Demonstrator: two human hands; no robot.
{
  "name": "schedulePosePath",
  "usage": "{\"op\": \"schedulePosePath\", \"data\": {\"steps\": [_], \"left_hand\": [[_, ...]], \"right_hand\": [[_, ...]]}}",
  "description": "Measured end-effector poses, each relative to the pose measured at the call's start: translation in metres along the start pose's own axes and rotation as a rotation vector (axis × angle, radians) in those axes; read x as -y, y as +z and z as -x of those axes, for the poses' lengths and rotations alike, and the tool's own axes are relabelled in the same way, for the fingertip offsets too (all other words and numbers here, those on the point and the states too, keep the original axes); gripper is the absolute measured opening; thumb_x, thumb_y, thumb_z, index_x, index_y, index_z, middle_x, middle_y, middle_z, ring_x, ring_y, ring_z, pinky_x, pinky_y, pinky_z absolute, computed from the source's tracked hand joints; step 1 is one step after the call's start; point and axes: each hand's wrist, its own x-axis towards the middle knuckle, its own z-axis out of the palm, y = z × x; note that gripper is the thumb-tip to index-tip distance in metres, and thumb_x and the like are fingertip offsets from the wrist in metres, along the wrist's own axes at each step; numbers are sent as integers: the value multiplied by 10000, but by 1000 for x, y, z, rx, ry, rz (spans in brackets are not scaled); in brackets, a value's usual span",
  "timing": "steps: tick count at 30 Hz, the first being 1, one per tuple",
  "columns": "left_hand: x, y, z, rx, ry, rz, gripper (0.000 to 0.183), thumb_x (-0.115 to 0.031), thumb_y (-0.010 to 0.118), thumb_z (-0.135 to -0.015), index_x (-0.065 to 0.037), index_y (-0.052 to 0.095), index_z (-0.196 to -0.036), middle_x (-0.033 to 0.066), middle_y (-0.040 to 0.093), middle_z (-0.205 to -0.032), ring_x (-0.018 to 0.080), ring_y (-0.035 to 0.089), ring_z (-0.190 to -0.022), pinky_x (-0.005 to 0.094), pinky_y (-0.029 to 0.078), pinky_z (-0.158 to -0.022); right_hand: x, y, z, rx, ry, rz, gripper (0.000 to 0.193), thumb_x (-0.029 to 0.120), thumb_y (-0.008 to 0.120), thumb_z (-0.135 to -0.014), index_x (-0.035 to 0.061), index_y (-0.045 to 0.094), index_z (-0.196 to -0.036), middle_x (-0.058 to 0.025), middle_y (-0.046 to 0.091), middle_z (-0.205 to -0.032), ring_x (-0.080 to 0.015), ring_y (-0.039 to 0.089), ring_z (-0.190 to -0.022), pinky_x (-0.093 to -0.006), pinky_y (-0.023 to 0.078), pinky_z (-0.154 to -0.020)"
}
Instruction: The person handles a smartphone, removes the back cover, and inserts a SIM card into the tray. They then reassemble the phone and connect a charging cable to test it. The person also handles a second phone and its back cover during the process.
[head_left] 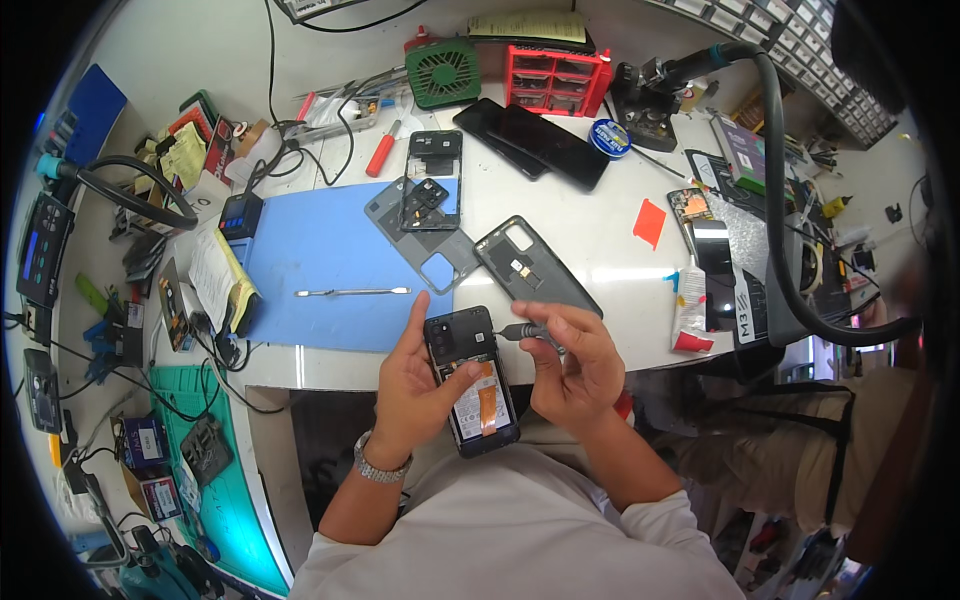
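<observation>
An opened smartphone [470, 380] with its battery and an orange flex cable showing rests in my left hand [415, 385], thumb across its face and fingers along its left edge. My right hand [580, 370] pinches a small grey screwdriver [522, 331], its tip pointing left at the phone's upper right edge. Just beyond the phone lies a dark phone back cover [535, 265]. Left of that cover, a grey frame piece [440, 268] with a square cutout lies partly under another dark phone housing [432, 190].
A blue mat [330, 250] carries a metal pry tool [352, 292]. Two black phones [550, 145] lie before red drawers [557, 80] and a green fan [443, 73]. On the right are a white tube [691, 305] and a thick black hose [775, 200]. Another person [800, 440] is at far right.
</observation>
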Motion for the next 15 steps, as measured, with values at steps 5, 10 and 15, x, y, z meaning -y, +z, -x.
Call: {"op": "schedulePosePath", "data": {"steps": [5,10,15], "left_hand": [[-7,6,0,-32,-1,10,988,116,762,-938,79,147,-1710,239,626,-1464,244,654,-1323,382,542,-1117],[-5,5,-1,-5,-24,36,998,103,728,-981,46,67,-1726,213,650,-1433,218,669,-1286,373,545,-1109],[-4,4,0,-1,-20,78,1000,103,726,-983,38,62,-1729,203,657,-1424,207,668,-1283,364,547,-1103]], "right_hand": [[13,-7,-7,5,-49,206,647,-100,865,-858,56,570,-1412,-200,678,-1212,-287,748,-1031,-376,658,-860],[16,5,-10,-62,59,49,600,-40,915,-842,63,623,-1356,-179,697,-1201,-253,731,-968,-312,596,-768],[20,2,-29,-25,-65,279,523,-147,829,-852,29,654,-1312,-188,702,-1170,-226,725,-920,-281,620,-706]]}}
